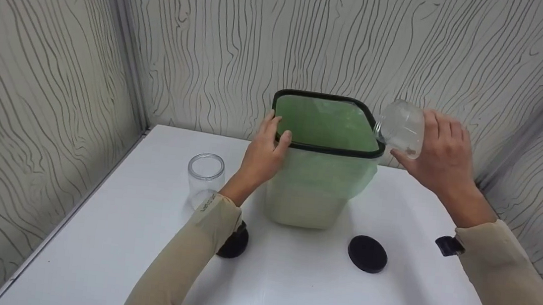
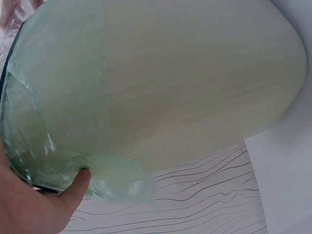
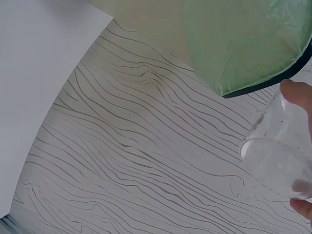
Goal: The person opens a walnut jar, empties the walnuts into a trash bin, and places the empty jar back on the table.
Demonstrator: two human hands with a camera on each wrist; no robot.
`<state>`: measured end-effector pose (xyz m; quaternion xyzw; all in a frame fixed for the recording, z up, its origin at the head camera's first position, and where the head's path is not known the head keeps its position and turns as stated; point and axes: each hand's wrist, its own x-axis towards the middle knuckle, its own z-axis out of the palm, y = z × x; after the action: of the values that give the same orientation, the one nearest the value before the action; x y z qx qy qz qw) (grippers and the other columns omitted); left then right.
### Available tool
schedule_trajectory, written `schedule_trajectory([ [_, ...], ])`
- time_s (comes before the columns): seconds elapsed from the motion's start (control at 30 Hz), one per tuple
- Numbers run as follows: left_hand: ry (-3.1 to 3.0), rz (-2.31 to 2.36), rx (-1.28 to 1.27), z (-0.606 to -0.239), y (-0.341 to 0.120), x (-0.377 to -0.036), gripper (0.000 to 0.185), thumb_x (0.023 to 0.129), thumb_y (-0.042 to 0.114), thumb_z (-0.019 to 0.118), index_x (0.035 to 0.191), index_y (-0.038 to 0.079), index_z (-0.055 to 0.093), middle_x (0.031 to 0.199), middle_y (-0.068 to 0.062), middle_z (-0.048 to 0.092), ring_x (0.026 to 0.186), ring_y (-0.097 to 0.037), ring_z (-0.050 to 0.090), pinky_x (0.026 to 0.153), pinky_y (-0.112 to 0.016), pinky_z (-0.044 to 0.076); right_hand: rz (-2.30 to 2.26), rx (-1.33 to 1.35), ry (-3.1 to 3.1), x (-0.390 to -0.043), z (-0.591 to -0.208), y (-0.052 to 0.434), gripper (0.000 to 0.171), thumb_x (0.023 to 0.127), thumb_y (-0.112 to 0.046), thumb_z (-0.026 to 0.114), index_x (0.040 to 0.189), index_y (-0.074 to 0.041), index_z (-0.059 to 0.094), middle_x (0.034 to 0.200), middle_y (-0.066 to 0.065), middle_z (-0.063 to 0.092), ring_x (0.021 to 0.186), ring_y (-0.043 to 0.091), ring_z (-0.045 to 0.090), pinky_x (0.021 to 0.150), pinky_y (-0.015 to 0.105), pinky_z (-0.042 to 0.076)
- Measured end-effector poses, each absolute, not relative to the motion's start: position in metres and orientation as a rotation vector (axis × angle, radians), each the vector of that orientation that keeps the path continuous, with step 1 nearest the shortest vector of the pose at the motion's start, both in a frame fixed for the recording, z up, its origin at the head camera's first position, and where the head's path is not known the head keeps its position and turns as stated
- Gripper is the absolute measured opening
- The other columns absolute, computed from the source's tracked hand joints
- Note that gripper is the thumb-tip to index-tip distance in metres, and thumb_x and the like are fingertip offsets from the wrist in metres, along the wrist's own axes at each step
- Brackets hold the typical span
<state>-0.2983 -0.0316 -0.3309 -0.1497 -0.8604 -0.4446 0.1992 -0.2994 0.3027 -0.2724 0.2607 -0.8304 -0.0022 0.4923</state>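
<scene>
A right hand grips a clear jar, tipped mouth-first over the right rim of a green-lined bin. The left hand clasps the bin's left rim. The jar looks light, rigid and slippery, best held around its middle.

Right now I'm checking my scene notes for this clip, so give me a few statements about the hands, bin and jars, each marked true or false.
1. The right hand holds a clear plastic jar tipped at the rim of the cream bin with a green liner and black rim. True.
2. The left hand rests flat on the white table. False: it grips the bin's rim.
3. A second clear jar stands upright left of the bin. True.
4. That jar wears a black lid. False: it is open; a round black lid lies on the table.
</scene>
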Motion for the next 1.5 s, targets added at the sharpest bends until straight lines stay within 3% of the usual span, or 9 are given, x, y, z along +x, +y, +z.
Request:
schedule_trajectory([
  [0.33,-2.412,-1.247,-0.408,-0.332,-0.032,-0.298,0.06,0.1,0.043,0.032,0.147,0.006,0.03,0.156,-0.008,0.016,0.137,-0.025,0.027,0.105,-0.043,0.031,0.144,0.513,-2.087,-0.301,-0.29,0.313,0.086,0.064,-0.036,0.08,0.127,0.009,0.042,0.115,0.031,0.05,0.104,0.047,0.048,0.083,0.061,0.039],
  [0.77,-2.42,-1.228,-0.39,-0.334,-0.032,-0.299,0.059,0.1,0.043,0.032,0.147,0.007,0.03,0.156,-0.008,0.017,0.137,-0.024,0.027,0.106,-0.042,0.03,0.599,0.137,-2.291,-0.293,-0.312,0.321,0.092,0.071,-0.039,0.08,0.134,0.009,0.034,0.121,0.031,0.045,0.108,0.048,0.045,0.083,0.067,0.036],
  [1.07,-2.402,-1.238,-0.406,-0.332,-0.032,-0.299,0.059,0.1,0.043,0.032,0.147,0.006,0.03,0.156,-0.007,0.016,0.133,-0.024,0.035,0.102,-0.042,0.035,0.784,0.07,-2.358,-0.296,-0.334,0.336,0.103,0.073,-0.041,0.078,0.144,0.004,0.019,0.131,0.03,0.036,0.114,0.05,0.041,0.086,0.066,0.035],
  [1.5,-2.409,-1.238,-0.406,-0.331,-0.032,-0.298,0.06,0.1,0.044,0.032,0.147,0.007,0.03,0.156,-0.007,0.016,0.135,-0.025,0.032,0.103,-0.043,0.034,0.893,0.007,-2.509,-0.298,-0.374,0.359,0.099,0.077,-0.039,0.075,0.141,0.008,0.016,0.129,0.036,0.034,0.116,0.052,0.037,0.09,0.063,0.033],
])
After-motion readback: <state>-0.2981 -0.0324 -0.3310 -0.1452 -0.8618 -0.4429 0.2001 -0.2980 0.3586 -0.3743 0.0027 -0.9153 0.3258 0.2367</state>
